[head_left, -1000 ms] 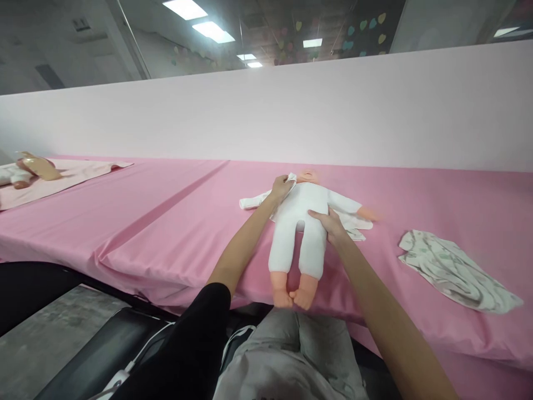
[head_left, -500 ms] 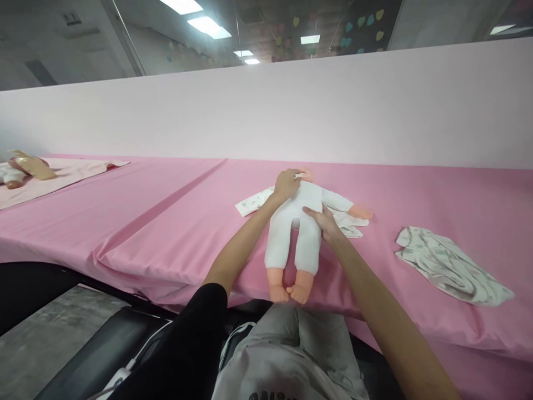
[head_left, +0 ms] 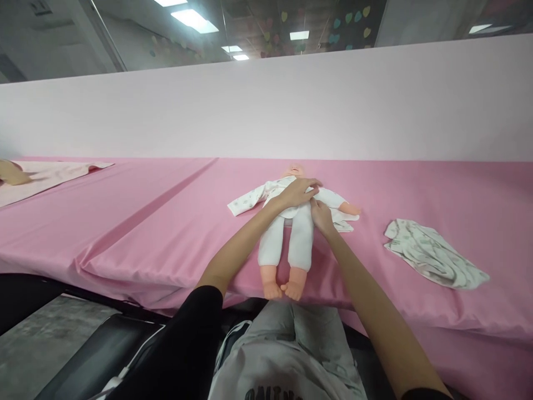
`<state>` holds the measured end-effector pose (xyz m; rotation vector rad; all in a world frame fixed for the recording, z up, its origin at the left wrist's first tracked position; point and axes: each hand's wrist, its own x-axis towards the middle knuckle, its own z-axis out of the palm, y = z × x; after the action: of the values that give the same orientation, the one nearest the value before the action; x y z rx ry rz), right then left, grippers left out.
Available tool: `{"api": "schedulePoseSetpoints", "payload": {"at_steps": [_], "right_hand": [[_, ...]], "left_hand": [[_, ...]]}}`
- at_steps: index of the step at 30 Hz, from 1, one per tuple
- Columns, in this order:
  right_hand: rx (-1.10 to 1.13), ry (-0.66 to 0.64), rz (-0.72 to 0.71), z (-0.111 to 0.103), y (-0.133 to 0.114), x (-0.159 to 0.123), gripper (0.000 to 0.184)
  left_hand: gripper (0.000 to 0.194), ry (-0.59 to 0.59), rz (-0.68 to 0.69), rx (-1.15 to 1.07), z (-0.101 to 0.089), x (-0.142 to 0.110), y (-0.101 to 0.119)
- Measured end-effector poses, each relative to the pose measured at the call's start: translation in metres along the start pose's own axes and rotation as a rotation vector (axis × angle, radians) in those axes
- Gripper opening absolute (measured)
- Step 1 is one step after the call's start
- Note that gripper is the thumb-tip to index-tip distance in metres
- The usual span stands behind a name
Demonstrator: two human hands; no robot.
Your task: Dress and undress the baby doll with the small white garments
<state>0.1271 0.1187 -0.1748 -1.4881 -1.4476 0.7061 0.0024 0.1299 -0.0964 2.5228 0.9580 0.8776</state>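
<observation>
A baby doll (head_left: 300, 241) in a white body lies on its back, its feet toward me. A white printed baby shirt (head_left: 249, 201) is on its arm at the left and spread over its chest. Another part of the shirt shows beneath the doll's bare-sleeved arm at the right. My left hand (head_left: 296, 193) lies across the chest on the shirt, fingers stretched to the right. Just below its fingertips, my right hand (head_left: 322, 216) is closed at the doll's side, at the shirt's front edge; its fingertips are partly hidden.
A crumpled white printed cloth (head_left: 435, 253) lies at the right on the pink-covered table (head_left: 166, 222). At the far left a pale pink mat (head_left: 54, 178) carries a tan object cut by the frame. A white partition (head_left: 266, 111) stands behind the table.
My left hand has moved right and down from the doll's shoulder, and the shirt front now covers the chest. My right hand has moved up along the doll's side toward it.
</observation>
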Motion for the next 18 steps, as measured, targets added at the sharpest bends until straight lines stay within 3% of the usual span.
{"api": "schedulePoseSetpoints", "payload": {"at_steps": [4, 9, 14, 18], "right_hand": [[-0.303, -0.004, -0.015, -0.007, 0.012, 0.007, 0.032], [-0.392, -0.039, -0.134, -0.005, 0.026, 0.007, 0.017], [-0.347, -0.004, 0.082, -0.006, 0.035, 0.020, 0.040], [-0.658, -0.032, 0.312, -0.006, 0.030, 0.043, 0.067]], "left_hand": [[0.029, -0.063, -0.022, 0.178, 0.017, 0.000, -0.027], [0.030, -0.044, 0.011, 0.278, 0.026, -0.002, -0.032], [0.032, -0.001, -0.021, 0.361, 0.028, -0.007, -0.032], [0.033, 0.005, -0.029, 0.475, 0.027, -0.010, -0.029]]}}
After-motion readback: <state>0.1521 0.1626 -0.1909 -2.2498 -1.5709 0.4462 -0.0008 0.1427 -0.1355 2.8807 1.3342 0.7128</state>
